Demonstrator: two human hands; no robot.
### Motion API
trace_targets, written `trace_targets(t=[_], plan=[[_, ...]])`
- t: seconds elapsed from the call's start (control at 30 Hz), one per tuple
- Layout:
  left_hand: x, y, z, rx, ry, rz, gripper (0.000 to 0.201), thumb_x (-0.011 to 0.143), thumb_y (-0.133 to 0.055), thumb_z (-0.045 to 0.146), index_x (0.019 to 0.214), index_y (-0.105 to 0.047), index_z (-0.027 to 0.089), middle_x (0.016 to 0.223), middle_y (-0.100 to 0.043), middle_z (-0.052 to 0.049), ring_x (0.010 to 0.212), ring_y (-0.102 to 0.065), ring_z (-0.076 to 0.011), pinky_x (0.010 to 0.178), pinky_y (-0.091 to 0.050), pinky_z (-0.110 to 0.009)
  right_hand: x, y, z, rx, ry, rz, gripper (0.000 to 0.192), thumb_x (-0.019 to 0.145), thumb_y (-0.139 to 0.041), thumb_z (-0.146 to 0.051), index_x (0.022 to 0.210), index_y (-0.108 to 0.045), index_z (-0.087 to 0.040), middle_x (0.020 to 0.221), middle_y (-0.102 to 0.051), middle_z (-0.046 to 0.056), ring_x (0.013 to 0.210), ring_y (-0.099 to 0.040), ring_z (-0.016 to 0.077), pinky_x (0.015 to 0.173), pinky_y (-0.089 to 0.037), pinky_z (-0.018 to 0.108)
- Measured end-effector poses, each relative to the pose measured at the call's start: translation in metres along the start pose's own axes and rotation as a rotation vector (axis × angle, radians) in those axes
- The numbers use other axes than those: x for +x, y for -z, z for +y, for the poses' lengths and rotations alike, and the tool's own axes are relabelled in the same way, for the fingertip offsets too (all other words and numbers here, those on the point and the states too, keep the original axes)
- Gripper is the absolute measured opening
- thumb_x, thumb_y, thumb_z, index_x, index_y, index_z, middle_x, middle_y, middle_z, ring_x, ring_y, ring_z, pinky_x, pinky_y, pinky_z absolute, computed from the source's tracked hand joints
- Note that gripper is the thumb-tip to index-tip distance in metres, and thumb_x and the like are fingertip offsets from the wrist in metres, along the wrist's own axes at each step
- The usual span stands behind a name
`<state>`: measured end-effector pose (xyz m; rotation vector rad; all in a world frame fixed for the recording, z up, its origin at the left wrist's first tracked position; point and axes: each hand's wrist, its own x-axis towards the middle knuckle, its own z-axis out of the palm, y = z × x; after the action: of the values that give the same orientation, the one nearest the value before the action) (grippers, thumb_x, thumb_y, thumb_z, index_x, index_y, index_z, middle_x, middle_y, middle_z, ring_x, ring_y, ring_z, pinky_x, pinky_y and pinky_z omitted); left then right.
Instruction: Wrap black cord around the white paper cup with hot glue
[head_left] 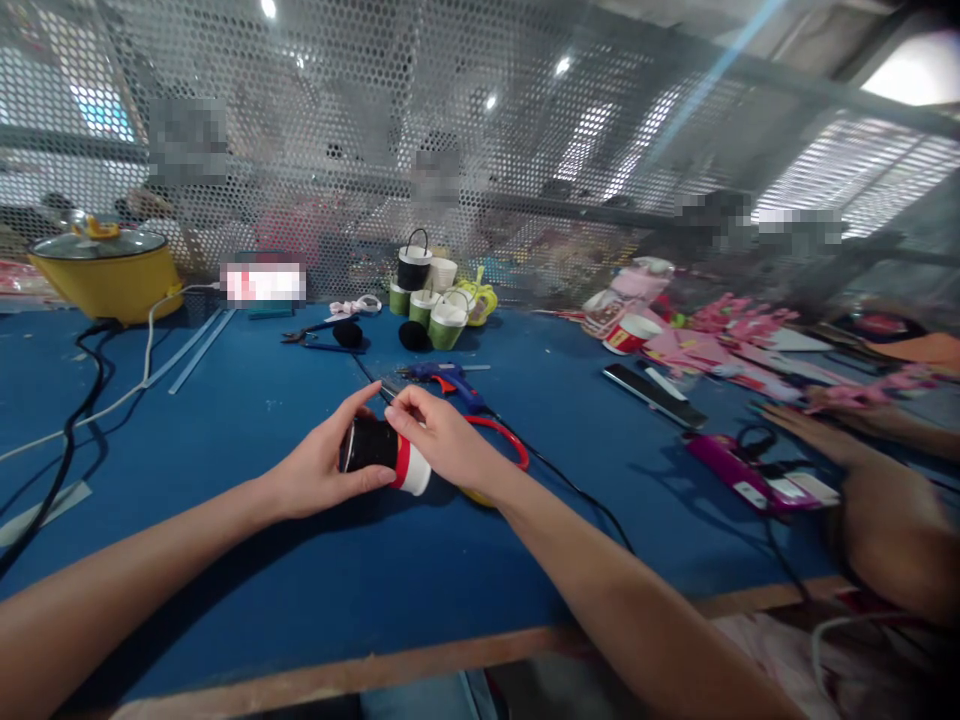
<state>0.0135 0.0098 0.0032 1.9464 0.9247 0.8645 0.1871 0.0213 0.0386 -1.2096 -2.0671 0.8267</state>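
A paper cup [379, 455], wrapped in black with a red band and a white end, lies on its side between both my hands above the blue table [262, 560]. My left hand [322, 465] grips its black part from the left. My right hand [442, 435] holds the red and white end, fingertips pressed on top of the cup. Scissors with red handles [504, 432] lie just behind my right hand. A blue glue gun [448, 378] rests a little farther back.
Several decorated cups [429, 290] stand at the back centre, pliers [319, 332] beside them. A yellow pot [101, 272] with cables sits far left. Pink paper pieces [712, 340], a phone [652, 392] and a pink tool [742, 475] lie right, near another person's arm [885, 500].
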Motion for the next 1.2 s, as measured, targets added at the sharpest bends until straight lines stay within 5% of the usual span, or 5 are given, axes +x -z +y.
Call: trace_targets(t=[0.33, 0.7, 1.0, 1.2], plan=[[-0.001, -0.001, -0.003, -0.019, -0.030, 0.013, 0.073, 0.075, -0.061, 0.038, 0.134, -0.022, 0.020, 0.116, -0.047, -0.012, 0.102, -0.050, -0.0258, 0.088, -0.042, -0.043, 0.000, -0.004, 0.001, -0.137, 0.018, 0.053, 0.019, 0.087, -0.036, -0.029, 0.070, -0.035, -0.021, 0.066, -0.041, -0.002, 0.061, -0.039, 0.0129, 0.059, -0.032, 0.028], [0.000, -0.004, 0.000, -0.122, 0.114, 0.032, 0.068, 0.073, -0.057, 0.028, 0.132, -0.026, 0.020, 0.104, -0.047, -0.006, 0.087, -0.052, -0.0202, 0.080, -0.045, -0.040, -0.001, -0.014, 0.006, -0.207, 0.091, 0.102, 0.017, 0.087, -0.036, -0.028, 0.071, -0.035, -0.021, 0.072, -0.044, 0.001, 0.067, -0.043, 0.0147, 0.064, -0.036, 0.031], [0.000, -0.006, 0.006, -0.147, 0.172, 0.111, 0.087, 0.068, -0.059, 0.029, 0.136, -0.006, 0.020, 0.105, -0.043, -0.008, 0.086, -0.051, -0.0199, 0.077, -0.045, -0.039, 0.008, -0.002, 0.002, 0.063, 0.013, 0.121, 0.012, 0.079, -0.047, -0.029, 0.075, -0.048, -0.018, 0.074, -0.052, 0.000, 0.069, -0.048, 0.0128, 0.065, -0.040, 0.027], [0.000, -0.005, 0.004, -0.208, 0.115, -0.022, 0.065, 0.069, -0.059, 0.028, 0.126, -0.031, 0.020, 0.097, -0.043, -0.004, 0.076, -0.049, -0.0161, 0.067, -0.045, -0.031, 0.045, 0.004, -0.013, 0.151, 0.001, 0.095, 0.013, 0.073, -0.055, -0.028, 0.069, -0.051, -0.017, 0.064, -0.051, -0.003, 0.059, -0.046, 0.0102, 0.059, -0.038, 0.025]])
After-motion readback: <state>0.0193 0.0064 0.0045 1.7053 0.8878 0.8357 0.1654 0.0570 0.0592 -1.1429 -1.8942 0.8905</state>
